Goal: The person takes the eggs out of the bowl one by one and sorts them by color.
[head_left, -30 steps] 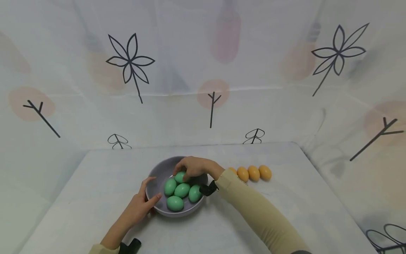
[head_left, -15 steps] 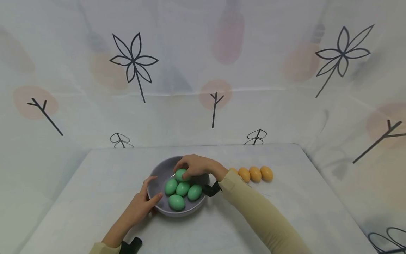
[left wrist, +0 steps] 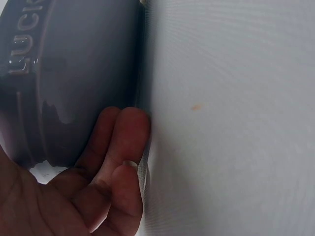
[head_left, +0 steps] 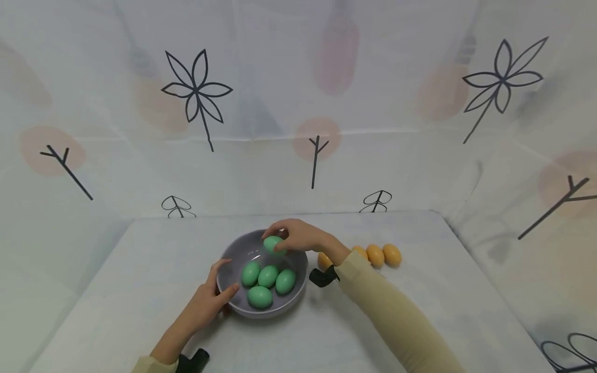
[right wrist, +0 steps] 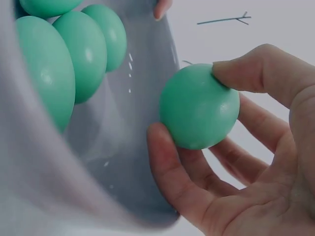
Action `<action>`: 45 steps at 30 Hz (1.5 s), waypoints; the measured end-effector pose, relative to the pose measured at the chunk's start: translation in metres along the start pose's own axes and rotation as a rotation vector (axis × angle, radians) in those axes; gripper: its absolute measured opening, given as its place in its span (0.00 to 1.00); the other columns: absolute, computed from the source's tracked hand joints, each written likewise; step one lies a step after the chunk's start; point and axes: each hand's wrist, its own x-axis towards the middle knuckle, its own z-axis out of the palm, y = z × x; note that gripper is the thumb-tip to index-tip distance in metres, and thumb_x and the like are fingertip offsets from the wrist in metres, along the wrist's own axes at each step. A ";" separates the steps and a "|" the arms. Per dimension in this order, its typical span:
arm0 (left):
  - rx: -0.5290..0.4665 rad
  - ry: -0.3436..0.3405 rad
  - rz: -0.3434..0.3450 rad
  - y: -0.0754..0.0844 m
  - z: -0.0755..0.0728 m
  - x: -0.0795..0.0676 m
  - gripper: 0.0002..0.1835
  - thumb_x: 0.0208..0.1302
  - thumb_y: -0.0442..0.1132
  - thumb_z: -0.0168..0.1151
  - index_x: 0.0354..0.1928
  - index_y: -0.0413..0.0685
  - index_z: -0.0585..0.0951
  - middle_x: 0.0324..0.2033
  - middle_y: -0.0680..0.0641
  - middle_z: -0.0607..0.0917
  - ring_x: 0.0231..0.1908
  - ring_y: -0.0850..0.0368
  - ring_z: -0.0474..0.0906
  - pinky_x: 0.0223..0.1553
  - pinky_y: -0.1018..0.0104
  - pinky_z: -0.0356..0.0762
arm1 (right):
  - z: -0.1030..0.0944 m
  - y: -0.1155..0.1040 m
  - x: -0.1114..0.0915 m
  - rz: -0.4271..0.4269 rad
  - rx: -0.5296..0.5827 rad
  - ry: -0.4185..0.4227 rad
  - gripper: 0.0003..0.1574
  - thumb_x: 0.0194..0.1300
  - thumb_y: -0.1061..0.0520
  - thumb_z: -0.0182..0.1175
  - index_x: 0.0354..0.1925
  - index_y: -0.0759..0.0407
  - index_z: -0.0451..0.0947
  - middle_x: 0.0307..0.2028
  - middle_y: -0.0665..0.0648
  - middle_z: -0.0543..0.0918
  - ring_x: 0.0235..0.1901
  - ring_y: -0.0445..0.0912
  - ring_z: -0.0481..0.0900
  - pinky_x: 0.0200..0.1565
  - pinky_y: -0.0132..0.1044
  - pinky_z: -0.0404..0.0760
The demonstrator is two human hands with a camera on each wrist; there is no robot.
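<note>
A greyish-purple bowl [head_left: 240, 251] stands on the table, with several green eggs [head_left: 259, 297] lying in its bottom. My left hand [head_left: 201, 305] grips the bowl's left side, thumb over the rim. In the left wrist view, fingers [left wrist: 129, 140] curl low against the outer wall, near the tabletop. Over the back right part of the bowl, my right hand [head_left: 300, 237] pinches one green egg [right wrist: 199, 105] between thumb and fingertips. That egg is raised off the others, as the right wrist view shows.
Several orange-yellow eggs [head_left: 392, 255] lie in a row right of the bowl, partly behind the right wrist and sleeve. A white cloth covers the table [head_left: 420, 305]. A printed curtain [head_left: 261, 171] rises behind it.
My right hand has lifted the green egg up from the others and moved slightly right and back. The left hand has stayed at the bowl. Another orange-yellow egg shows left of the right wrist.
</note>
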 end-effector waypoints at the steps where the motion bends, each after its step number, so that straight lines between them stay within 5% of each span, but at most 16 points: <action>1: 0.001 0.000 -0.001 0.000 0.000 0.000 0.37 0.70 0.55 0.59 0.74 0.63 0.53 0.21 0.49 0.80 0.24 0.55 0.76 0.35 0.60 0.71 | -0.001 0.001 -0.002 -0.002 0.010 0.005 0.25 0.62 0.62 0.62 0.59 0.54 0.80 0.56 0.50 0.77 0.46 0.47 0.79 0.40 0.43 0.83; 12: 0.003 0.004 0.015 -0.001 0.000 -0.001 0.37 0.70 0.56 0.59 0.74 0.63 0.53 0.21 0.49 0.79 0.23 0.55 0.75 0.32 0.62 0.71 | -0.015 0.009 -0.034 -0.041 0.049 0.101 0.26 0.64 0.55 0.63 0.61 0.54 0.78 0.57 0.50 0.78 0.54 0.49 0.76 0.42 0.44 0.82; 22: 0.013 0.013 0.012 -0.001 0.000 0.000 0.37 0.70 0.56 0.59 0.74 0.64 0.53 0.22 0.49 0.80 0.24 0.55 0.76 0.35 0.61 0.71 | -0.021 0.021 -0.065 -0.020 0.149 0.176 0.25 0.67 0.60 0.60 0.62 0.58 0.77 0.61 0.55 0.75 0.54 0.54 0.75 0.46 0.50 0.81; 35: 0.016 0.013 0.026 0.002 -0.003 0.000 0.37 0.69 0.55 0.60 0.73 0.63 0.55 0.23 0.50 0.80 0.25 0.56 0.76 0.34 0.61 0.71 | -0.015 0.036 -0.088 0.016 0.151 0.276 0.37 0.57 0.64 0.64 0.66 0.50 0.73 0.64 0.54 0.73 0.61 0.57 0.71 0.58 0.52 0.69; 45: 0.008 0.009 0.015 0.001 -0.003 0.000 0.36 0.70 0.54 0.59 0.74 0.62 0.55 0.24 0.49 0.80 0.25 0.56 0.76 0.33 0.61 0.71 | -0.006 0.046 -0.108 0.042 0.149 0.292 0.41 0.58 0.65 0.67 0.68 0.47 0.71 0.62 0.54 0.74 0.59 0.55 0.74 0.55 0.51 0.72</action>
